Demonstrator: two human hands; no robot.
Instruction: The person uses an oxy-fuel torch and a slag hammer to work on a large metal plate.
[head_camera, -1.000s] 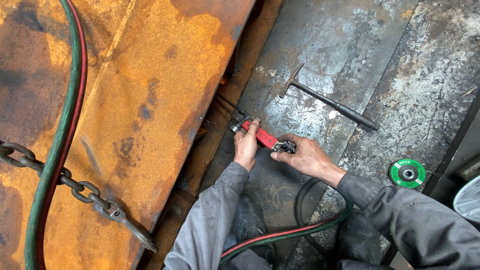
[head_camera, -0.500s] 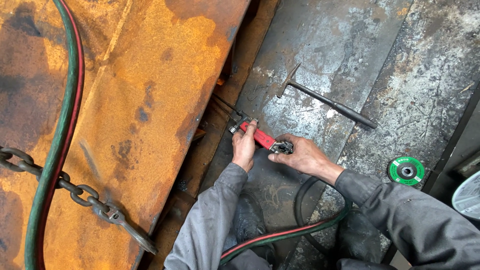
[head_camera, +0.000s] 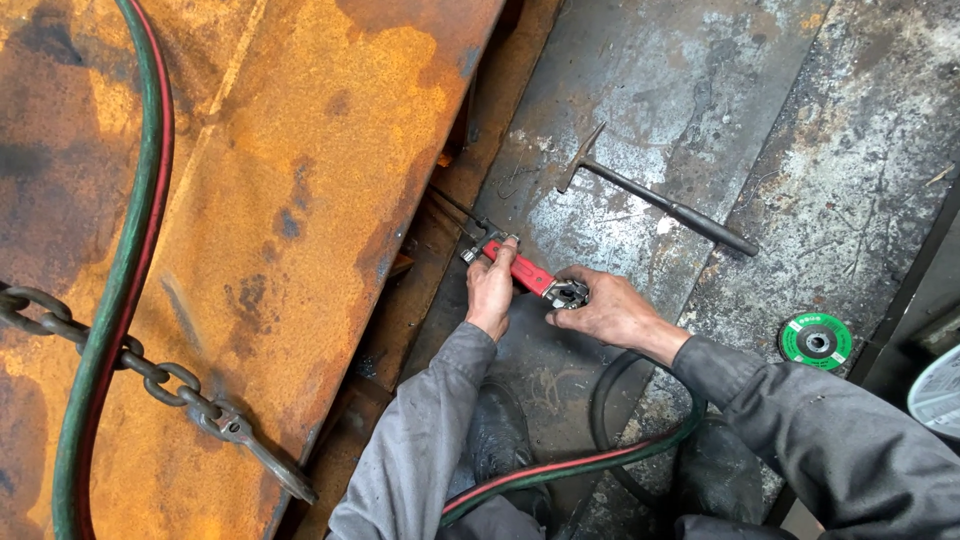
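Note:
A red-bodied cutting torch (head_camera: 522, 268) lies low over the steel floor, its thin tubes running up and left toward the edge of the rusty plate. My left hand (head_camera: 492, 290) grips the front of the red body. My right hand (head_camera: 605, 310) is closed on the torch's rear end, fingers at the valve knobs. Both arms wear grey sleeves.
A large rusty orange steel plate (head_camera: 250, 200) fills the left, with twin green and red hoses (head_camera: 125, 270) and a chain with a hook (head_camera: 170, 385) across it. A chipping hammer (head_camera: 655, 203) and a green grinding disc (head_camera: 816, 341) lie on the grey steel floor (head_camera: 700, 90).
Both hands stay on the torch in nearly the same place; the view has shifted slightly.

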